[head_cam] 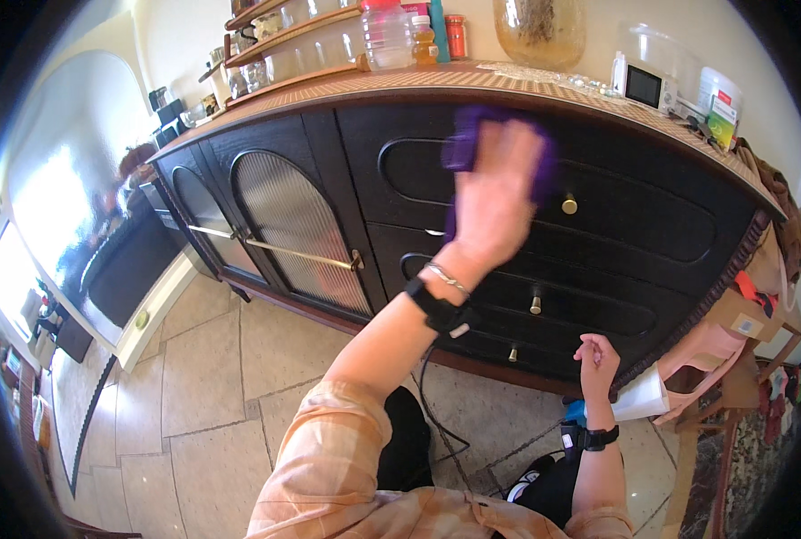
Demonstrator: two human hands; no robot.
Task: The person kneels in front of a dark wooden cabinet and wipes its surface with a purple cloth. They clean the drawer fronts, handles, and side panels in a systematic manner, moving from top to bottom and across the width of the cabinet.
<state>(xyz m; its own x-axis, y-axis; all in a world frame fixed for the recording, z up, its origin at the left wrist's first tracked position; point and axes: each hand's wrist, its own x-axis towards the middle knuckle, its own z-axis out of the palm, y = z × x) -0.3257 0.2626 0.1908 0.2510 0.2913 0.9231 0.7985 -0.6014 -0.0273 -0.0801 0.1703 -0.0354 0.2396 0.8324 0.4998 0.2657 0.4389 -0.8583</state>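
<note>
My left hand [498, 195] is pressed flat against a purple cloth [464, 138], on the upper drawer front of a black wooden sideboard [319, 141]. Motion blurs both the fingers and the cloth. A brass knob [569, 204] sits to the right of that hand. Lower down, my right hand [598, 360] hangs in front of the bottom drawers, its fingers loosely curled with nothing seen in them. Smaller brass knobs [536, 305] mark the drawers below. To the left are arched doors of ribbed glass [292, 222] with a long brass handle [299, 253].
Jars [387, 37], a large glass vessel [539, 34] and a small white device with a screen [645, 87] stand on the sideboard top. A black cable [434, 411] lies on the tiled floor. At right are a pink chair [703, 360] and a cardboard box [744, 320]; a large mirror [83, 182] leans left.
</note>
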